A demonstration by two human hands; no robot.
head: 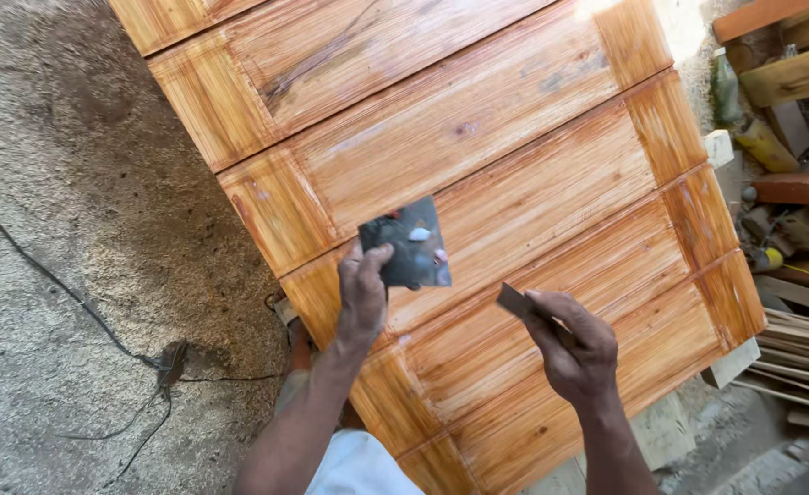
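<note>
Left hand (364, 295) pinches a dark square plate (408, 243) by its 8 o'clock corner, over the panelled door (478, 137) centre. Right hand (577, 346) closed on a narrow blade (516, 302) pointing 10 o'clock. Keep blade angle shallow, plate level.

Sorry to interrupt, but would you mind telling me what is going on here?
A person stands over a panelled wooden door lying flat. The left hand holds a square metal plate smeared with filler; the right hand holds a small flat scraper just above the wood. Loose timber lies alongside.
</note>
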